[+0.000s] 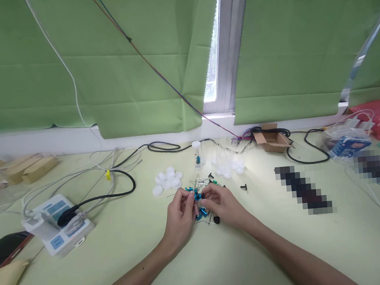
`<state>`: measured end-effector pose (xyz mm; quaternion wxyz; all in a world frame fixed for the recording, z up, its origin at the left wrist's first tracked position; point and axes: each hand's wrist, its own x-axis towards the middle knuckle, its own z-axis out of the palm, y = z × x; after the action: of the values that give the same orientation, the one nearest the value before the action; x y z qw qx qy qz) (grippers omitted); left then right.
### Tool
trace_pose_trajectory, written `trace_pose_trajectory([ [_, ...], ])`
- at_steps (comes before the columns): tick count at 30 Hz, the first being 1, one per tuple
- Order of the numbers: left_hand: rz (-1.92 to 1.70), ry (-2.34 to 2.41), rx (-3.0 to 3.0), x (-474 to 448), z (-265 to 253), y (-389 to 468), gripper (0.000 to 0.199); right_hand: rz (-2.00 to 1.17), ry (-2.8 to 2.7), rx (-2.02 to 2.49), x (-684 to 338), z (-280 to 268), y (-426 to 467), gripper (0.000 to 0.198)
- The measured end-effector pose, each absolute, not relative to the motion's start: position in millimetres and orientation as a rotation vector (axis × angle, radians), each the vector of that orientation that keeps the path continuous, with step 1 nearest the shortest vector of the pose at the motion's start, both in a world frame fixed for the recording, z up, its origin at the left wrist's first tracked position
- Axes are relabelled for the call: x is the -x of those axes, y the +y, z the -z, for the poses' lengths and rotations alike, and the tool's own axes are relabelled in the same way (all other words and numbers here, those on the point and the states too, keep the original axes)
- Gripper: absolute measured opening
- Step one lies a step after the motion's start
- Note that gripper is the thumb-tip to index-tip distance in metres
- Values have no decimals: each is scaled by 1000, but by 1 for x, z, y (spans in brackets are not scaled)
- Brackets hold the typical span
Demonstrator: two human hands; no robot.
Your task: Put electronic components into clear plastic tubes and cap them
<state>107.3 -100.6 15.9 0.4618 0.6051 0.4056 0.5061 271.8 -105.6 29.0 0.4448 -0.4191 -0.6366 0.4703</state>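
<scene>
Between the fingertips of both hands is a small blue metal part (197,196) with a dark end. My left hand (179,212) pinches it from the left. The fingers of my right hand (228,206) are pinched together at its right end, partly hiding what they hold. Beneath and around the fingers lies a loose pile of blue metal pieces (202,213), thin wire pieces and black bits, including a black round knob (216,220). A black T-shaped piece (243,187) lies to the right. Behind the pile stands a clear tube (197,157) with a white lid and a blue part inside.
White round caps (168,180) lie back left of the hands, with clear tubes (222,155) at back right. A power strip (59,225) with cables is on the left. An open cardboard box (273,142) and a pixelated dark object (302,190) are on the right.
</scene>
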Motion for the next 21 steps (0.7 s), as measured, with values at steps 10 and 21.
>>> trace_pose_trajectory([
  [10,-1265,988,-1484,-108,-17,-101,28,-1162,-1556,1058,-270,-33,-106,25],
  [21,-1252,981,-1490,-107,-15,-100,26,-1131,-1581,1071,-272,-31,-106,17],
])
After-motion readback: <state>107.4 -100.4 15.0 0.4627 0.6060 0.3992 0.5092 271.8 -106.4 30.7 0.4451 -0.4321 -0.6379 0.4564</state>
